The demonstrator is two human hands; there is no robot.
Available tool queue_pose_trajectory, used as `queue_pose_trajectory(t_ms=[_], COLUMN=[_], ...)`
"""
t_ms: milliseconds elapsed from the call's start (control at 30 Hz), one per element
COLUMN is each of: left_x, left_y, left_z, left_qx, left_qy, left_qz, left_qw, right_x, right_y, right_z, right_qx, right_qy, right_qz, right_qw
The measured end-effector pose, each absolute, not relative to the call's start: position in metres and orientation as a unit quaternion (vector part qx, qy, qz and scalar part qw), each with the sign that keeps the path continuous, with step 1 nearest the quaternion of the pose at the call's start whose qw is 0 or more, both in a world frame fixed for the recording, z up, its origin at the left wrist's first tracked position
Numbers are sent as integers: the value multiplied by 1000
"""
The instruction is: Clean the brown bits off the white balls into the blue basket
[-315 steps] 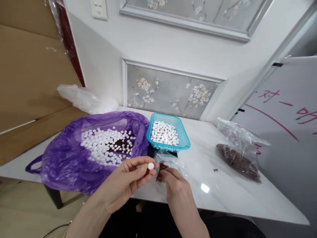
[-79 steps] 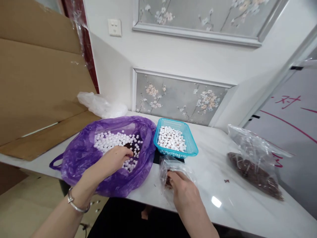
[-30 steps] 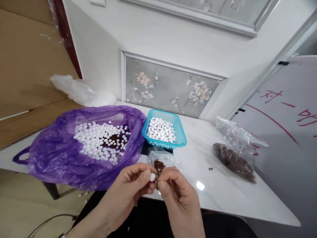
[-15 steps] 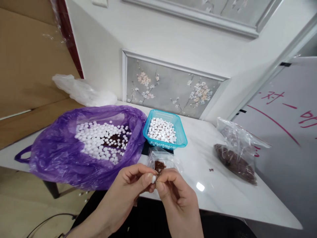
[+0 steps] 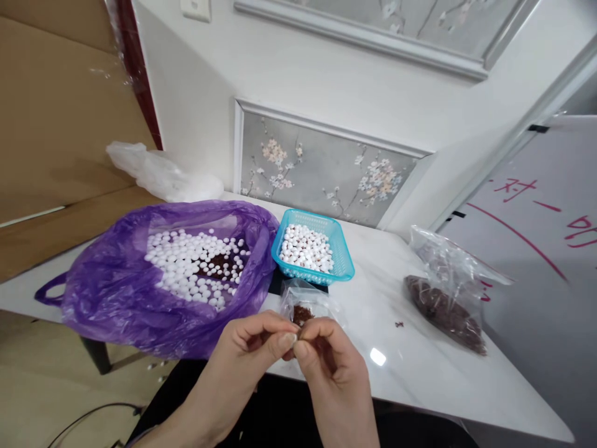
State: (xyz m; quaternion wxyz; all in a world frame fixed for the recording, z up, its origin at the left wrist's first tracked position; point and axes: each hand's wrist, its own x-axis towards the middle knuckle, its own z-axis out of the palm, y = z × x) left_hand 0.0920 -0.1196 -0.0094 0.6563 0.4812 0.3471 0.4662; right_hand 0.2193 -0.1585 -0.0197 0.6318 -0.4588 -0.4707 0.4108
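My left hand [image 5: 249, 358] and my right hand [image 5: 333, 367] meet fingertip to fingertip over the table's front edge. Between the left thumb and forefinger is a small white ball, now almost wholly covered by the fingers. My right thumb and forefinger are pinched against it; whatever they hold is too small to make out. Just behind the fingers lies an opened clear plastic bag [image 5: 324, 303] with small reddish-brown pieces [image 5: 302, 315]. Beyond it a blue plastic basket [image 5: 344, 254] holds many white balls with brown specks [image 5: 305, 247].
To the left, a purple plastic bag [image 5: 112, 298] lies open with loose white balls [image 5: 180, 261] and brown bits inside. A clear bag of brown pieces [image 5: 445, 311] rests at the right, near a whiteboard [image 5: 536, 249]. Some brown bits [image 5: 399, 324] lie on the white table [image 5: 373, 298].
The white ball between my fingers showed plainly before and is now nearly hidden as the fingertips have come closer together. The view has shifted slightly; the bags and basket stay put.
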Motion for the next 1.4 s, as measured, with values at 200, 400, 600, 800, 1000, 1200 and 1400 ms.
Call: queue_pose_trajectory(t_ms=[200,400,600,800,1000,1200,1400], left_x=[97,96,90,87,86,94,120], left_y=[-120,-120,-122,-121,-118,-104,-64], left_z=[-12,-8,-8,-12,-19,-9,22], left_qx=[406,325,403,467,471,361,424], left_qy=[315,294,320,329,350,355,332], left_qz=[458,437,436,455,468,521,544], left_qw=[726,785,738,683,660,687,643], right_x=[221,237,236,232,237,255,254], right_y=[-158,-164,-166,-167,-168,-167,-146], right_z=[-15,-14,-18,-18,-12,-13,-44], right_qx=[-452,-500,-518,-524,-540,-591,-630], right_qy=[-415,-421,-416,-433,-439,-463,-656], right_qz=[465,369,377,358,330,267,157], right_qw=[639,661,645,640,638,604,384])
